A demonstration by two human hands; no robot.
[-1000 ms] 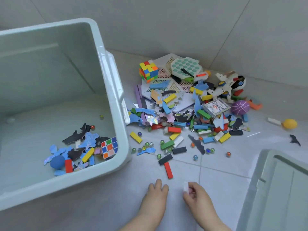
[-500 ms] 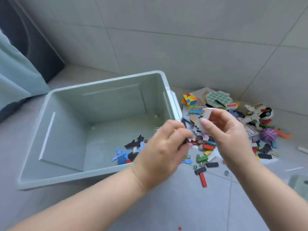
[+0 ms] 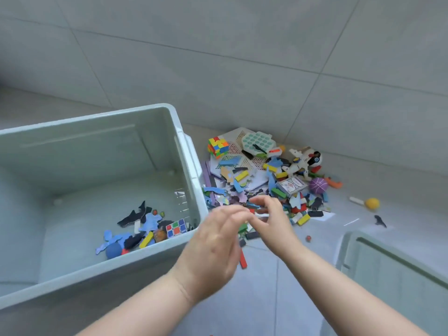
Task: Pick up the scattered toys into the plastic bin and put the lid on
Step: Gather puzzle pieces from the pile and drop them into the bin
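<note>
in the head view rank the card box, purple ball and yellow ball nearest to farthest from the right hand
1. card box, in the pile just beyond the right hand.
2. purple ball, at the pile's right edge.
3. yellow ball, alone on the floor, far right.

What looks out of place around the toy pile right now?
Three strays lie apart from the main pile: a yellow ball to its right, a black piece by the lid, and a marble on the floor. Nothing looks broken.
</note>
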